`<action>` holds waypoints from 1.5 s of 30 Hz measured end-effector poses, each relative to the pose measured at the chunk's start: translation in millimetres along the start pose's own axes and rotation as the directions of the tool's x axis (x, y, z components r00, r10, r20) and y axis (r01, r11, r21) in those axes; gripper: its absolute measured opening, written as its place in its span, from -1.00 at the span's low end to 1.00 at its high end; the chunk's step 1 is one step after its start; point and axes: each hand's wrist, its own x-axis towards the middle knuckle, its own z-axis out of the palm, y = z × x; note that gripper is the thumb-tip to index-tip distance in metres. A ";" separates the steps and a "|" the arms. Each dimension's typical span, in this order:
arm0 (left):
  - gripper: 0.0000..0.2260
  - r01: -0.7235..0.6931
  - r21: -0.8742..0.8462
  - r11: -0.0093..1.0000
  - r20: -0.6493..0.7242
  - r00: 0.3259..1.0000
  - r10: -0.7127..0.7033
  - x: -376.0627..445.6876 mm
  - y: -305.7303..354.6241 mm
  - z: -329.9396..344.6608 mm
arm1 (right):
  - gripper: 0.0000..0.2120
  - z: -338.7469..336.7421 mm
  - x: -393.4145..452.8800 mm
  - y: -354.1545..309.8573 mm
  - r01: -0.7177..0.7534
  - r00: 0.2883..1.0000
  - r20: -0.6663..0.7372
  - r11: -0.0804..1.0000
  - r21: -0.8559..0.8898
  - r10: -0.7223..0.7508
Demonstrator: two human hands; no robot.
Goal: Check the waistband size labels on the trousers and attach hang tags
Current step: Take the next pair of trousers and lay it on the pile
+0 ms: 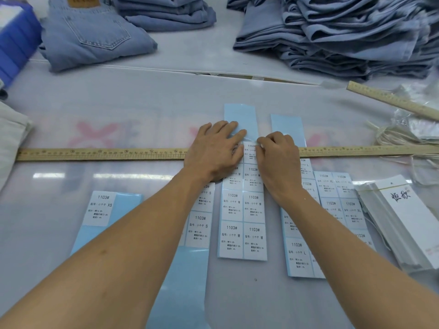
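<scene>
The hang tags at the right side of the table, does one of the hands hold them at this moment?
No, the hang tags lie untouched at the right, while both the left hand and right hand work on the M sticker sheet.

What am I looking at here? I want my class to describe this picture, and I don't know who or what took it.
A camera worn on a person's head took it, looking down at their own bare arms. On the table lie blue sticker sheets printed with sizes XS to XL. The left hand presses flat on the M sheet, while the right hand pinches the top sticker, seemingly peeling it. A long wooden ruler crosses the table. White hang tags are stacked on the right, and folded jeans are piled at the back.
</scene>
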 end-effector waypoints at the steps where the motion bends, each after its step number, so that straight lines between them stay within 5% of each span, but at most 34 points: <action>1: -0.51 0.000 0.001 1.000 0.002 1.000 0.000 0.0 0.0 -0.1 | -0.82 0.2 0.1 0.0 0.001 1.000 -0.006 1.000 0.004 -0.001; 9: -0.46 -0.005 -0.013 1.000 0.004 1.000 0.005 -1.0 0.5 -3.2 | -0.86 -1.0 6.8 1.2 -0.102 0.995 0.004 0.977 0.188 0.103; 14: -0.51 0.006 -0.040 0.999 -0.016 1.000 -0.007 -1.8 -0.6 -0.5 | -0.93 -15.7 4.9 -4.5 -0.239 0.969 0.053 0.875 0.422 0.239; 20: -0.51 -0.008 -0.019 1.000 0.046 0.999 0.008 -2.9 0.8 -2.6 | -0.89 -69.9 -44.2 -18.6 -0.297 0.900 0.057 0.512 0.806 0.431; 26: -0.56 0.030 0.171 0.985 -0.094 0.995 -0.014 -12.4 33.2 -41.9 | -0.92 -159.9 -122.5 -12.8 -0.368 0.879 0.214 0.321 0.873 0.425; 30: -0.56 0.047 0.053 0.997 -0.281 0.959 -0.030 -25.8 70.6 -73.4 | -0.84 -206.6 -177.9 14.3 -0.414 0.755 0.236 0.166 0.895 0.611; 33: -0.64 -0.060 -0.036 0.998 -0.265 0.963 0.048 -38.5 105.1 -81.9 | -0.80 -233.2 -218.9 30.5 -0.425 0.595 0.242 0.045 0.904 0.767; 36: -0.71 -0.298 -0.105 0.949 -0.194 0.942 0.275 -47.3 166.9 -78.3 | -0.76 -251.0 -257.4 40.4 -0.390 0.412 0.225 -0.052 0.919 0.883; 39: -0.75 -0.541 -0.152 0.827 -0.128 0.841 0.526 -50.1 255.8 -72.1 | -0.78 -261.9 -285.9 44.5 -0.334 0.256 0.248 -0.155 0.930 0.934; 42: -0.85 -0.563 -0.161 0.810 -0.048 0.825 0.564 -50.0 334.3 -66.8 | -0.82 -270.7 -301.3 47.8 -0.255 0.182 0.264 -0.214 0.943 0.947; 45: -0.87 -0.465 -0.115 0.878 0.036 0.881 0.471 -47.1 368.2 -62.2 | -0.85 -279.6 -304.8 48.3 -0.214 0.208 0.246 -0.201 0.956 0.947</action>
